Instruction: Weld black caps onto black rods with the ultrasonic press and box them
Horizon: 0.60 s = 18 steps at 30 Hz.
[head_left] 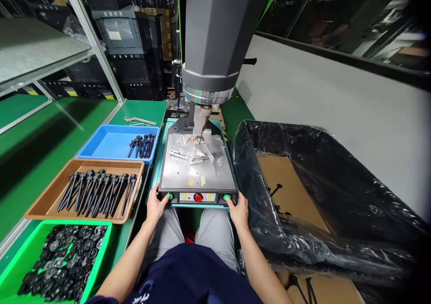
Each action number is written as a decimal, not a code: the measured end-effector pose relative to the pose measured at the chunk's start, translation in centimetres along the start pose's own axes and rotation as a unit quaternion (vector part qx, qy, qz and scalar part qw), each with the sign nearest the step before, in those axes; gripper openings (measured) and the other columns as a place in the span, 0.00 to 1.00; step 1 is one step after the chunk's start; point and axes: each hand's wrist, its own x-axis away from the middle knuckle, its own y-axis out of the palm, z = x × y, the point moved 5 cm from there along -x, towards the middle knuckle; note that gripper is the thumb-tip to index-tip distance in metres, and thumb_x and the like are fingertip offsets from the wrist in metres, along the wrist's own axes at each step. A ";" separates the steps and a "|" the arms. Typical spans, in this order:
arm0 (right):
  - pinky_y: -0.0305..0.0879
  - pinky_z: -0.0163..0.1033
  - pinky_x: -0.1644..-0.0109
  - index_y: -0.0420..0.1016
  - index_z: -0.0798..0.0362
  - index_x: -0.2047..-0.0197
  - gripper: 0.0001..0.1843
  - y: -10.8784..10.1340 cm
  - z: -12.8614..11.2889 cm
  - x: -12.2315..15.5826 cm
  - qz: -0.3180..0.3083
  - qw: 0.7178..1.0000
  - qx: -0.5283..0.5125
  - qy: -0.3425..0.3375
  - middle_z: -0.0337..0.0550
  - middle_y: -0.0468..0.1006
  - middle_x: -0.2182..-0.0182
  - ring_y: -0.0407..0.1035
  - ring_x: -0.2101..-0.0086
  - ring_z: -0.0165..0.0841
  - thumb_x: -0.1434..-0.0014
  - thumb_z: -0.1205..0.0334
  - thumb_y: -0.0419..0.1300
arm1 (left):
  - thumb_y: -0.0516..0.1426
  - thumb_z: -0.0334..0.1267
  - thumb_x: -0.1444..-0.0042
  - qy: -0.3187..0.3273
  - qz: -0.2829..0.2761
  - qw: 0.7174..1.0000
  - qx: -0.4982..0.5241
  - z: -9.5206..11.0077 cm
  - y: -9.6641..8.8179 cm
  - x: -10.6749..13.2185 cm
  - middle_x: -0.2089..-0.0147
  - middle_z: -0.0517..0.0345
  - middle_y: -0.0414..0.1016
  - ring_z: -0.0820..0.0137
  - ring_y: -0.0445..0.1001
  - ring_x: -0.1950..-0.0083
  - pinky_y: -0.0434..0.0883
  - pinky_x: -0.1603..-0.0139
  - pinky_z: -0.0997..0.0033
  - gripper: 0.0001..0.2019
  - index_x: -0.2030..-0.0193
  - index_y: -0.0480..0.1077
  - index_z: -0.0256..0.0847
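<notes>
A grey press machine [212,39] stands over a metal base plate [197,171], its horn down near a small part in clear plastic [198,149]. On the machine's front panel my left hand [155,206] grips the left corner with the thumb on the left green button [170,196]. My right hand [239,210] grips the right corner, thumb on the right green button [228,197]. A red button [198,198] sits between them, untouched.
On the green bench at left are a blue tray [107,143] with a few black pins, a brown tray [47,200] with several black pins and a green tray [20,261] of black square parts. A black-bagged cardboard box [286,191] stands at right.
</notes>
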 end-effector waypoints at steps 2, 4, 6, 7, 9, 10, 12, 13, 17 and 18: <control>0.64 0.55 0.42 0.70 0.57 0.42 0.41 0.2 0.0 -0.2 0.005 1.000 0.002 0.000 0.60 0.72 0.49 0.68 0.48 0.52 0.50 0.36 0.61 | 0.63 0.48 0.48 0.014 -0.003 1.000 -0.006 -0.2 0.0 -0.2 0.39 0.40 0.69 0.52 0.69 0.38 0.65 0.36 0.49 0.34 0.36 0.64 0.38; 0.64 0.55 0.43 0.71 0.57 0.43 0.40 0.2 0.0 -0.3 0.006 1.000 0.003 -0.001 0.59 0.72 0.50 0.68 0.48 0.52 0.50 0.35 0.62 | 0.63 0.49 0.47 0.029 -0.003 1.000 -0.005 -0.4 -0.1 -0.2 0.39 0.41 0.69 0.53 0.69 0.38 0.65 0.36 0.49 0.33 0.36 0.65 0.39; 0.64 0.55 0.43 0.71 0.57 0.43 0.40 0.1 0.0 -0.3 0.009 1.000 0.006 0.001 0.59 0.72 0.50 0.68 0.49 0.52 0.50 0.35 0.61 | 0.62 0.49 0.46 0.036 0.004 0.999 -0.004 -0.5 -0.1 -0.1 0.39 0.42 0.69 0.53 0.69 0.38 0.66 0.37 0.49 0.32 0.36 0.65 0.40; 0.64 0.55 0.43 0.71 0.57 0.43 0.40 0.1 0.0 -0.3 0.011 1.000 0.007 0.002 0.59 0.72 0.50 0.68 0.49 0.52 0.50 0.35 0.61 | 0.62 0.49 0.46 0.036 0.006 0.999 -0.003 -0.5 -0.1 0.0 0.39 0.42 0.69 0.53 0.69 0.38 0.66 0.37 0.49 0.32 0.36 0.64 0.41; 0.63 0.56 0.42 0.70 0.57 0.42 0.41 0.1 0.1 -0.1 0.010 1.000 0.008 0.002 0.60 0.72 0.49 0.67 0.48 0.53 0.49 0.35 0.60 | 0.62 0.49 0.45 0.034 0.006 0.999 -0.003 -0.6 0.0 0.2 0.39 0.42 0.69 0.53 0.69 0.38 0.66 0.37 0.49 0.32 0.35 0.64 0.41; 0.63 0.56 0.42 0.70 0.57 0.41 0.42 0.1 0.1 -0.1 0.006 1.000 0.007 0.000 0.60 0.71 0.49 0.67 0.48 0.53 0.49 0.35 0.60 | 0.62 0.49 0.45 0.034 0.002 0.999 -0.003 -0.7 0.0 0.2 0.39 0.42 0.68 0.53 0.69 0.37 0.66 0.37 0.49 0.32 0.35 0.63 0.41; 0.63 0.56 0.41 0.69 0.57 0.40 0.42 0.2 0.3 0.0 -0.004 1.000 0.005 -0.004 0.59 0.71 0.48 0.67 0.47 0.53 0.50 0.34 0.61 | 0.61 0.49 0.44 0.034 -0.009 0.999 -0.004 -0.8 0.1 0.2 0.38 0.42 0.68 0.54 0.68 0.36 0.65 0.36 0.50 0.33 0.34 0.62 0.41; 0.63 0.56 0.40 0.69 0.56 0.40 0.42 0.2 0.4 0.0 -0.009 1.000 0.001 -0.004 0.58 0.71 0.48 0.67 0.46 0.53 0.50 0.34 0.61 | 0.61 0.49 0.44 0.034 -0.014 0.999 -0.004 -0.8 0.1 0.2 0.37 0.42 0.67 0.54 0.68 0.36 0.65 0.36 0.50 0.33 0.34 0.62 0.41; 0.64 0.54 0.41 0.69 0.54 0.40 0.42 0.1 0.6 0.0 -0.022 1.000 -0.020 0.006 0.56 0.71 0.48 0.68 0.47 0.51 0.50 0.35 0.62 | 0.61 0.49 0.45 0.028 -0.018 0.999 0.002 -0.9 0.2 0.2 0.37 0.43 0.67 0.54 0.67 0.35 0.64 0.35 0.48 0.33 0.34 0.61 0.42; 0.64 0.54 0.41 0.69 0.54 0.40 0.42 0.1 0.6 -0.1 -0.022 0.999 -0.023 0.008 0.56 0.71 0.48 0.68 0.47 0.51 0.50 0.35 0.62 | 0.62 0.48 0.45 0.026 -0.017 1.000 0.005 -0.9 0.1 0.2 0.37 0.43 0.67 0.54 0.67 0.35 0.64 0.35 0.48 0.33 0.34 0.61 0.42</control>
